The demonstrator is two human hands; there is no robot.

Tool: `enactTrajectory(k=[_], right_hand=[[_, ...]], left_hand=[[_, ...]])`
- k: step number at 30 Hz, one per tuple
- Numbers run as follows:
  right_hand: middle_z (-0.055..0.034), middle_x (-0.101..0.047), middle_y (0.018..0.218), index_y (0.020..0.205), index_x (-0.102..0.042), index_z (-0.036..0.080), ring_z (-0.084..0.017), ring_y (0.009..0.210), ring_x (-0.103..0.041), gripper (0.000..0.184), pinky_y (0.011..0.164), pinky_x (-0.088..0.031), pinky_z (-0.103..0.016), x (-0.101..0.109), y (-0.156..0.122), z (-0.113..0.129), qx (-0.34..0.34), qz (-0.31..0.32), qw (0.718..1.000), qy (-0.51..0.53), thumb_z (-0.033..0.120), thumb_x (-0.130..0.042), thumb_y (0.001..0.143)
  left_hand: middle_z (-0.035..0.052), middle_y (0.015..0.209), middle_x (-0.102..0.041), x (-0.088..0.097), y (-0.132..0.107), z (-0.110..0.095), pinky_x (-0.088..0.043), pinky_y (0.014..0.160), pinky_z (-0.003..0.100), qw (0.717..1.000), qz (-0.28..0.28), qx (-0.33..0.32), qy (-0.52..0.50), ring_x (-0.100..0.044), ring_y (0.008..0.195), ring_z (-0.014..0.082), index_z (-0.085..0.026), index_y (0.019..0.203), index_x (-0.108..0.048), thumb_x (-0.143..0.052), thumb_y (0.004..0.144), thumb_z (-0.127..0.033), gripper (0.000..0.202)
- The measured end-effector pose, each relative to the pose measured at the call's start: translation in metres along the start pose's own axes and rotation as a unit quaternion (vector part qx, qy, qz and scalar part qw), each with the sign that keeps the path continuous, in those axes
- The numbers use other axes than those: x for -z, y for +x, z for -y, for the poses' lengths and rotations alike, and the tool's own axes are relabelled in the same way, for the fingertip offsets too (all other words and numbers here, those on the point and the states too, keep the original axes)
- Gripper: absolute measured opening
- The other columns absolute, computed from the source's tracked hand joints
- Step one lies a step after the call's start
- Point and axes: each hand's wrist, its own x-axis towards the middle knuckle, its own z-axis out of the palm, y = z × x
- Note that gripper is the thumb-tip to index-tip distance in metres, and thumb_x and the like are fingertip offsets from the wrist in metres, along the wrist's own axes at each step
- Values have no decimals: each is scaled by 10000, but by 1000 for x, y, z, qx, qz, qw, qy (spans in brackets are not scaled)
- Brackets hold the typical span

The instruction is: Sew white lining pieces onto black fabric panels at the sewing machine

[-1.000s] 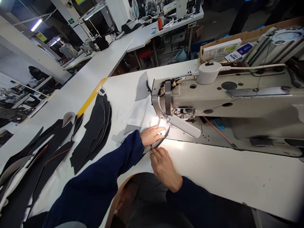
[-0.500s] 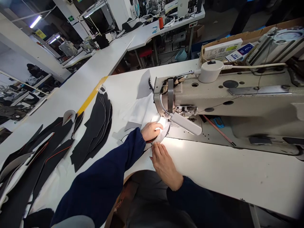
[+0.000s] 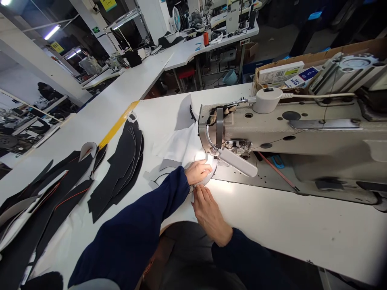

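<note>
Under the lit head of a sewing machine [image 3: 238,125] lies a light grey fabric piece [image 3: 208,177] with a curved edge. My left hand [image 3: 198,172] rests on it close to the needle area, fingers curled and closed on the cloth. Just nearer to me, my right hand [image 3: 211,213] has its fingers together at the fabric's near edge, holding it; its thumb is mostly hidden. White cloth [image 3: 178,145] spreads out behind my left hand, with a grey piece [image 3: 184,112] beyond it. The needle and stitching point are too small and bright to make out.
Stacked black fabric pieces [image 3: 121,165] lie left of my arm. More dark pieces with orange edging [image 3: 72,197] cover the far left. Yellow tape [image 3: 119,125] crosses the table. A lamp arm [image 3: 237,162] hangs by the needle. A cardboard box [image 3: 256,80] stands behind the machine.
The view has tilted a little, so the machine and table sit slightly lower. My left hand has shifted slightly right and towards me, nearer my right hand. Both stay on the fabric.
</note>
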Motion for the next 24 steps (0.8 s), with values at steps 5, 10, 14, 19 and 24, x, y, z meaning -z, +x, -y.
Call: enactTrajectory(k=[5,10,14,19,24], right_hand=[[-274,-489,1221,1214,-479,-75,-315,1178,-436,389,997,-362,-471,-3,6,-12,-5,3,1000,-6,130,-437,885],[-242,-510,1200,1182,-521,-34,-293,1172,-436,345,984,-361,-456,-4,11,-32,-13,-6,1000,-13,122,-412,894],[-227,-519,1182,1183,-519,-27,-296,1179,-419,352,988,-352,-459,-5,10,-44,-12,5,999,-31,140,-366,913],[-225,-499,1204,1179,-519,-23,-307,1191,-398,348,1021,-304,-481,-5,8,-48,9,9,1000,-27,109,-390,883],[-179,-548,1120,1109,-560,35,-254,1119,-450,298,1018,-296,-452,8,10,-58,0,3,1000,17,99,-361,897]], left_hand=[[6,872,-611,1,14,3,-455,801,219,999,-34,-10,-19,-571,812,120,-206,856,-663,-457,795,-146,224],[23,821,-647,1,32,7,-466,788,240,994,-80,42,-64,-586,790,136,-166,818,-658,-522,772,-155,144],[-10,596,-568,6,34,10,-459,555,217,972,-33,162,-168,-524,517,100,-127,855,-619,-459,819,-187,174],[19,794,-592,12,20,7,-473,649,227,992,-60,78,-78,-555,662,114,-159,802,-572,-546,772,-274,122],[25,849,-576,6,16,0,-471,722,286,993,-61,94,33,-553,697,153,-187,779,-539,-603,711,-348,187]])
